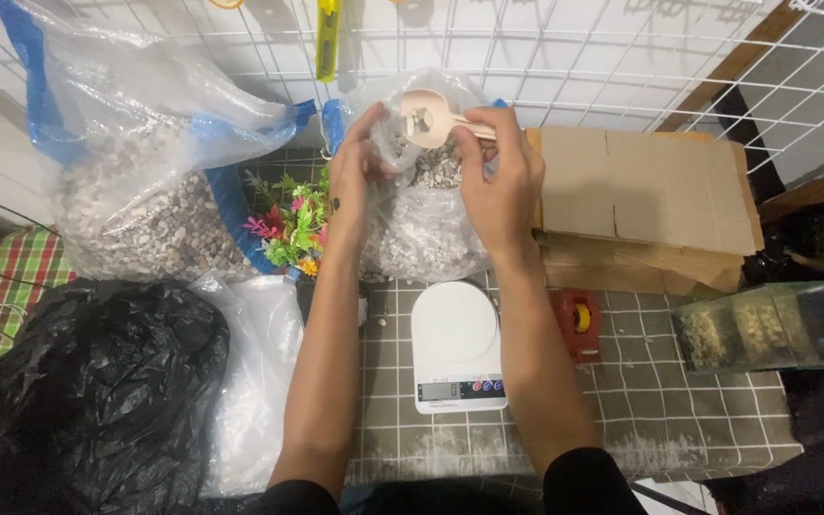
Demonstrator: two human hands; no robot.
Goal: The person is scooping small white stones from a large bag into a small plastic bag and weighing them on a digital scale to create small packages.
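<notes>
My right hand holds a beige plastic scoop by its handle, raised over the open mouth of a clear plastic bag of gravel. The scoop carries some small stones. With its fingers my left hand grips the bag's rim and holds it open. Below my arms, a white kitchen scale sits on the checked tabletop with nothing on its round plate.
A larger clear bag of gravel stands at the left, with a black plastic bag and a white bag in front. Plastic plants, flattened cardboard, a red tape measure, a clear compartment box and a wire grid wall surround the spot.
</notes>
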